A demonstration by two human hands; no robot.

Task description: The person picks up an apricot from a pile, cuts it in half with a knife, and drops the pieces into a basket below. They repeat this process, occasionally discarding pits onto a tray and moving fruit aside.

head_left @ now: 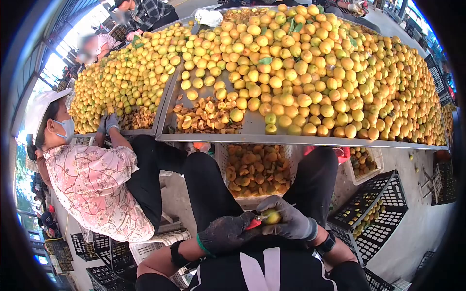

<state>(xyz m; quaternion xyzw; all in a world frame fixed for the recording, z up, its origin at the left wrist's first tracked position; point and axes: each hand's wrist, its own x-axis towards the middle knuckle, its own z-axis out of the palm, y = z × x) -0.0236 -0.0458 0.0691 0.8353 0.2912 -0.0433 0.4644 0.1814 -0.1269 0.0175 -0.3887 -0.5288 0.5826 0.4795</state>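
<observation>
In a dark grey glove, my left hand (226, 234) is closed around a small knife (253, 223) with a red handle. The knife's short metal end meets a yellow-green apricot (273, 218). My right hand (298, 224), in a grey glove, grips that apricot with the fingers curled around it. Both hands are close together above my lap. Between my knees stands a white crate (221, 157) filled with cut apricot halves (257, 169). Part of the blade is too small to make out.
A metal-rimmed table (291, 139) ahead carries a large heap of whole apricots (310, 72) and a pile of cut pieces (208, 114). To my left sits a co-worker (97, 189) with gloved hands at the fruit. Black crates (388, 213) stand at right; others work across the table.
</observation>
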